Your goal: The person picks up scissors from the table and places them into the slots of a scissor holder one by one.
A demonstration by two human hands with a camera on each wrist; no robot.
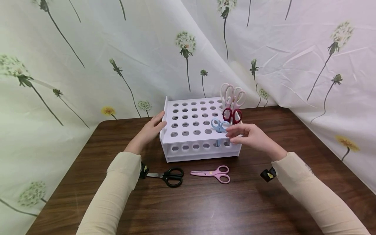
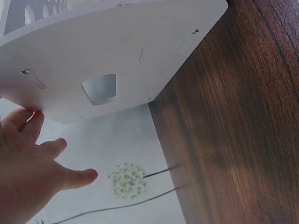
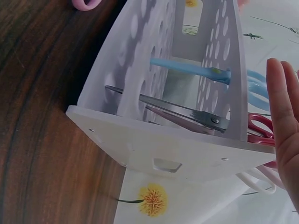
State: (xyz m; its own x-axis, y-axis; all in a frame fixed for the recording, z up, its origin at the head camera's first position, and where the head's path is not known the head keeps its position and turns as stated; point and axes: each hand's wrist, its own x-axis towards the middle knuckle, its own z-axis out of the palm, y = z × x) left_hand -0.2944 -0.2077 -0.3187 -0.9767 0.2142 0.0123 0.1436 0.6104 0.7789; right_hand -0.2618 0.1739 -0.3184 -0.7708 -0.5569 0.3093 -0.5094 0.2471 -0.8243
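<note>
A white two-tier rack with round holes (image 1: 188, 139) stands on the table. My left hand (image 1: 149, 131) touches its left side panel (image 2: 154, 60), fingers extended. Beside the rack's right front corner is my right hand (image 1: 249, 135), its fingers fairly straight near the light-blue scissors (image 1: 216, 125). Those scissors stand handles up in a front hole; the right wrist view shows their blue blade part (image 3: 187, 68) between the tiers. Behind them are dark-red-handled scissors (image 1: 227, 115) and pale-pink and white-handled scissors (image 1: 229, 94), upright along the right side.
Black-handled scissors (image 1: 173, 177) lie in front of the rack, their tip hidden by the left wrist strap. Pink scissors (image 1: 217, 173) lie to their right. Behind the brown wooden table (image 1: 205, 212) hangs a white cloth (image 1: 164, 49) with dandelion prints.
</note>
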